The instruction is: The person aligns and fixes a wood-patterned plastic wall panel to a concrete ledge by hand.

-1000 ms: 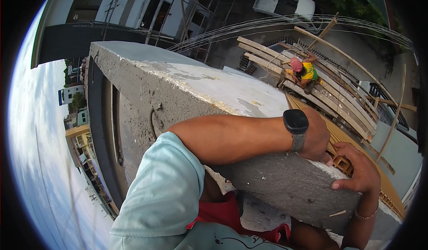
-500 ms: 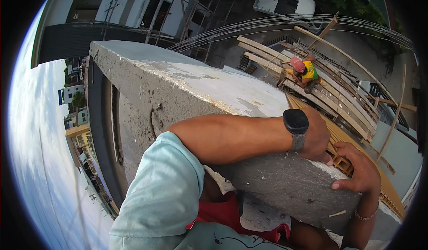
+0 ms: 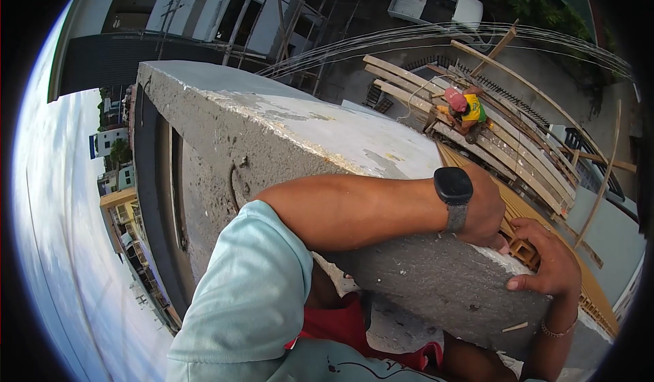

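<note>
My left hand [image 3: 482, 208], with a dark watch [image 3: 453, 185] at the wrist, is closed over the near edge of a long yellow-brown ribbed panel [image 3: 524, 251]. Its fingertips are partly hidden at the panel's hollow end. Just to the right, my right hand [image 3: 552, 259] wears a bracelet at the wrist. Its fingers curl over the same panel, and the thumb points down toward the concrete ledge [image 3: 422, 286]. The panel lies along the outer face of the wall, beyond the ledge, and runs past both hands.
Below, a worker in a red cap [image 3: 465, 109] is on the wooden scaffold planks [image 3: 504, 143]. Electric wires [image 3: 545, 36] cross above the street, where a white truck [image 3: 436, 6] stands. A rough concrete wall top [image 3: 272, 133] stretches left. A small wood chip [image 3: 515, 327] lies on the ledge.
Both hands keep their place on the panel. The worker below has shifted very slightly.
</note>
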